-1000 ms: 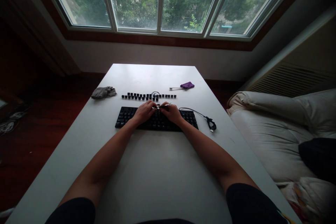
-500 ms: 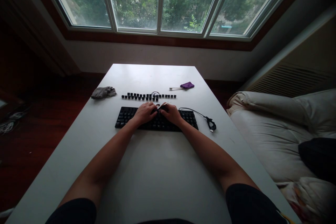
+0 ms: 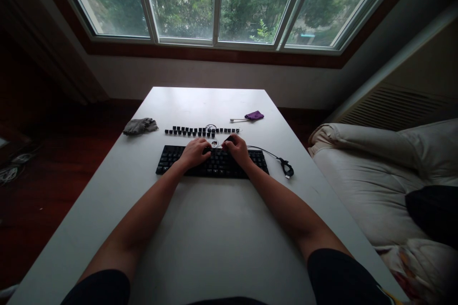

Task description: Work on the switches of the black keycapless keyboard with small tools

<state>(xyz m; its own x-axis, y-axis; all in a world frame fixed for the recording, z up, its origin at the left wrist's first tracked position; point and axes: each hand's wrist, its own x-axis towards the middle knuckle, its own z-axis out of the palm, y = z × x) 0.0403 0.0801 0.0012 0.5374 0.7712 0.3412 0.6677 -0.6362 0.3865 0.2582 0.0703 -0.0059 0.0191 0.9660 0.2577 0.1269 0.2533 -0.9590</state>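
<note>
A black keyboard (image 3: 171, 159) lies across the middle of the white table (image 3: 214, 238), with both my hands on it. My left hand (image 3: 195, 151) rests on the keyboard's far edge with its fingers curled. Its fingertips are at a small wire tool (image 3: 213, 143) whose loop shows just beyond them. My right hand (image 3: 238, 150) sits a little to the right, fingers pinched on a small dark piece (image 3: 230, 139) that looks like a keycap. A row of loose black keycaps (image 3: 189, 130) is lined up behind the keyboard.
The keyboard's cable (image 3: 282, 164) trails to the right and ends in a coiled plug. A grey cloth (image 3: 140, 126) lies at the back left, and a purple cloth (image 3: 255, 115) with a thin white stick at the back right. A sofa (image 3: 375, 176) stands close to the table's right side.
My hands were pressed together over the keyboard's far edge around the wire tool. They have come apart, and my right hand has moved right and slightly away with a dark piece in its fingers.
</note>
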